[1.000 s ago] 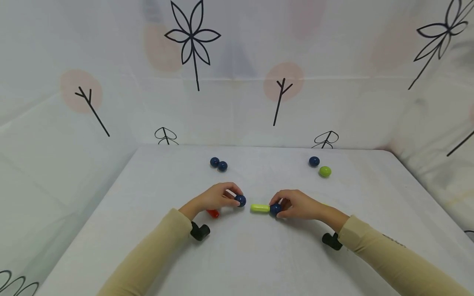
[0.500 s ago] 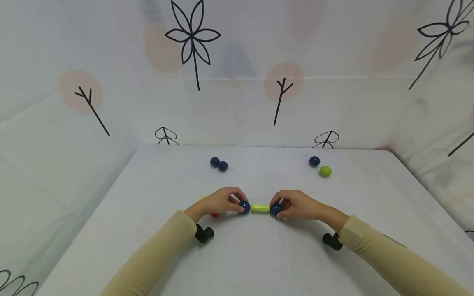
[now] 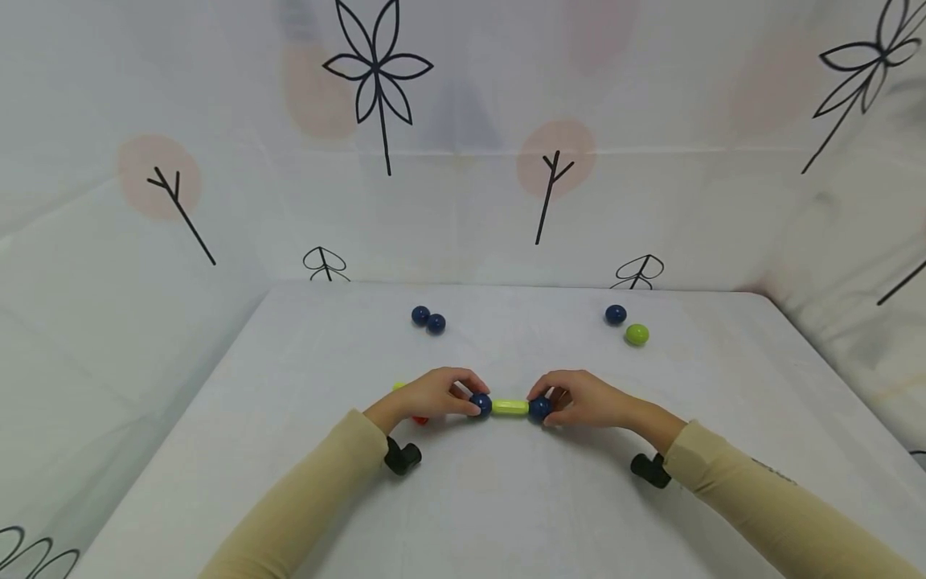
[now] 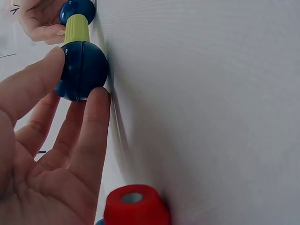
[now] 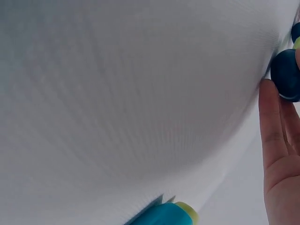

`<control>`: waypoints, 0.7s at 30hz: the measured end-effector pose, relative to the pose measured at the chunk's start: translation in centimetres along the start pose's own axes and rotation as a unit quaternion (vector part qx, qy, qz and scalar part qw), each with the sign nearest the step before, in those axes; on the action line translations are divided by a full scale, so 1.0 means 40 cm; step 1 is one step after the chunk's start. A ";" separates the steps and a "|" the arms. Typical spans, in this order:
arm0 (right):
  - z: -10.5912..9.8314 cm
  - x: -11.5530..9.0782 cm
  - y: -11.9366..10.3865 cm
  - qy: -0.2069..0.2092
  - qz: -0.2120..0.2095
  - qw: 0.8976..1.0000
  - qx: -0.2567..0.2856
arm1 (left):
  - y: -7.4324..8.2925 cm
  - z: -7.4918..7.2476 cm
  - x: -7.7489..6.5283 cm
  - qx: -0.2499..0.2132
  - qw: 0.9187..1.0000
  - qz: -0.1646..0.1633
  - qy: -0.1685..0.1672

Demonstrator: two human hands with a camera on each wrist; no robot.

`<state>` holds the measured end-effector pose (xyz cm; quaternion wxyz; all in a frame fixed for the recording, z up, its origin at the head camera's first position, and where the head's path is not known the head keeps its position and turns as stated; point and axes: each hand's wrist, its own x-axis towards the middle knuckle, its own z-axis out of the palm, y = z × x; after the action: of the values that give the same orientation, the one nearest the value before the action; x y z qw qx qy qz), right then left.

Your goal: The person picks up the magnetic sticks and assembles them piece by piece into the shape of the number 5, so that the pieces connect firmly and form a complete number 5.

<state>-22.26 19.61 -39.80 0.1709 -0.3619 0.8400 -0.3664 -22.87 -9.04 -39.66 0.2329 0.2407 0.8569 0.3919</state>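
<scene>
A yellow-green rod (image 3: 510,408) lies level on the table between two dark blue balls, touching one at each end. My left hand (image 3: 438,393) pinches the left blue ball (image 4: 83,71) between thumb and fingers, and a seam shows on the ball in the left wrist view. At the rod's other end, my right hand (image 3: 587,400) holds the right blue ball (image 3: 539,409) in its fingertips. A red piece with a grey round spot in its end (image 4: 136,206) lies under the left wrist. Near the right wrist is a teal piece (image 5: 164,214) with a yellow-green end.
Two blue balls (image 3: 428,320) sit side by side at the back of the white table (image 3: 477,515). Farther right at the back are another blue ball (image 3: 616,314) and a green ball (image 3: 637,334). A patterned white cloth (image 3: 463,217) hangs behind.
My left hand has moved right and slightly down with its blue ball, which went from apart to touching the rod's left end. My right hand has stayed in place.
</scene>
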 end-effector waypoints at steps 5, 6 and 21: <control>-0.013 -0.006 -0.005 0.004 -0.005 1.000 -0.008 | -0.002 0.000 -0.001 -0.002 1.000 -0.001 -0.001; -0.016 -0.008 -0.007 0.009 -0.005 1.000 -0.012 | -0.001 -0.001 -0.002 -0.003 1.000 -0.002 0.000; -0.054 -0.077 0.015 0.057 0.016 0.997 -0.046 | -0.005 -0.002 -0.002 -0.002 1.000 0.002 -0.002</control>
<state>-21.64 23.22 -38.70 0.1116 -0.3343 0.8700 -0.3449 -22.90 -9.23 -39.76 0.2344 0.2427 0.8551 0.3937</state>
